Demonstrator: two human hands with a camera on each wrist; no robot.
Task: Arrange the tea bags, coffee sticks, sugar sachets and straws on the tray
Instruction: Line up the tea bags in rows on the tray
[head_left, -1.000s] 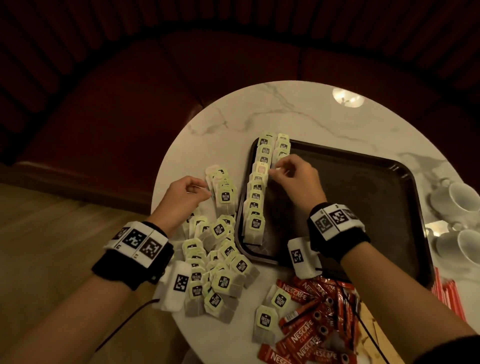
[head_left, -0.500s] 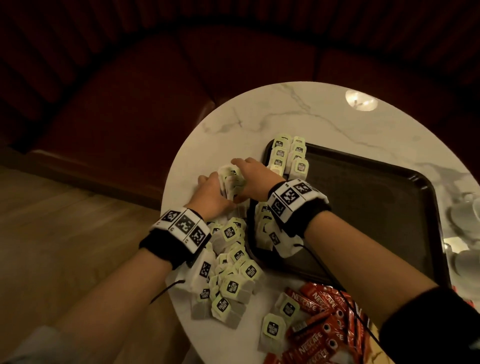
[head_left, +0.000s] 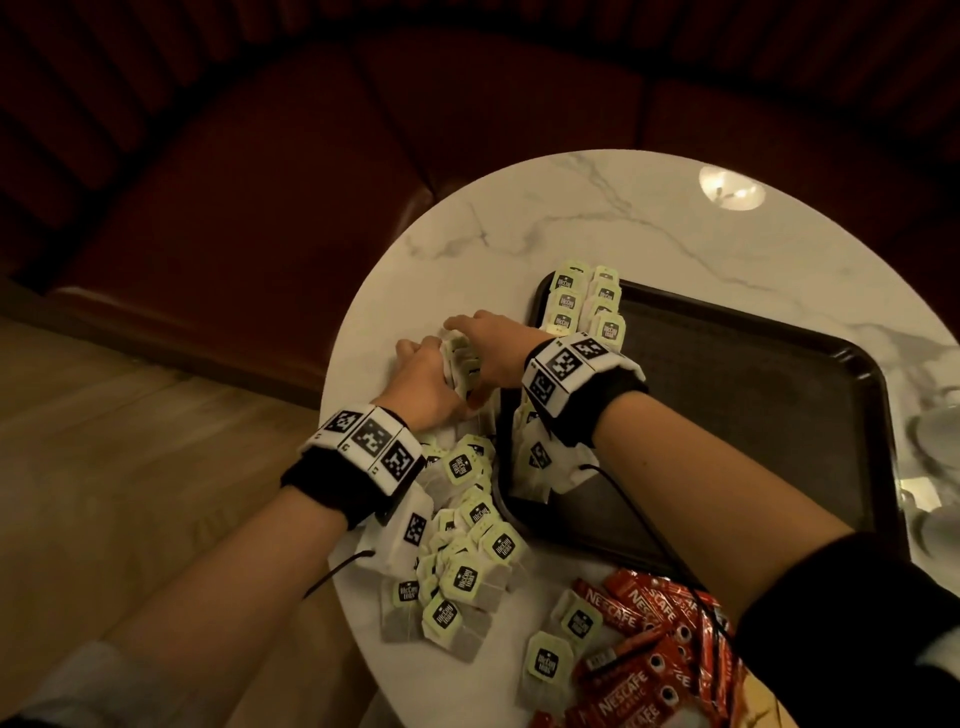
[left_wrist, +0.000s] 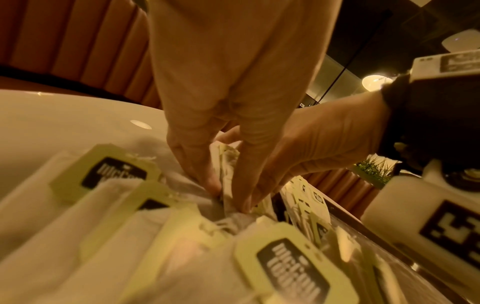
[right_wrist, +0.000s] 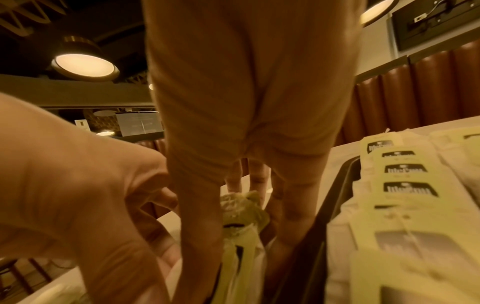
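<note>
A small stack of tea bags (head_left: 462, 364) stands on edge on the marble table (head_left: 597, 218), just left of the tray's (head_left: 779, 364) left rim, at approx. 10 o'clock from the tray centre. Both hands are closed around this stack. The left hand (head_left: 423, 382) presses it from the 9 o'clock side; in the left wrist view its thumb and fingers (left_wrist: 200, 168) go down on both sides of the bags, so it pinches them. The right hand (head_left: 493, 348) comes from the 3 o'clock side, fingers curled over the top, thumb (right_wrist: 200, 216) pressed flat against the paper tags. So the grip of each hand is narrow, w/ only the stack between.

On the tray, two rows of tea bags (head_left: 587, 306) lie overlapped along the left edge, from 12 o'clock down toward 6 o'clock; the lower part is hidden under the right wrist. The rest of the tray floor is dark.

At 6 o'clock from the hands a loose pile of tea bags (head_left: 467, 566) is on the table, some single ones nearer the table edge. At approx. 5 o'clock, red coffee sticks (head_left: 644, 654) lie in a heap. White cups (head_left: 935, 431) are at the far right, only partly in view. Behind the table is a red upholstered bench (head_left: 260, 182).
</note>
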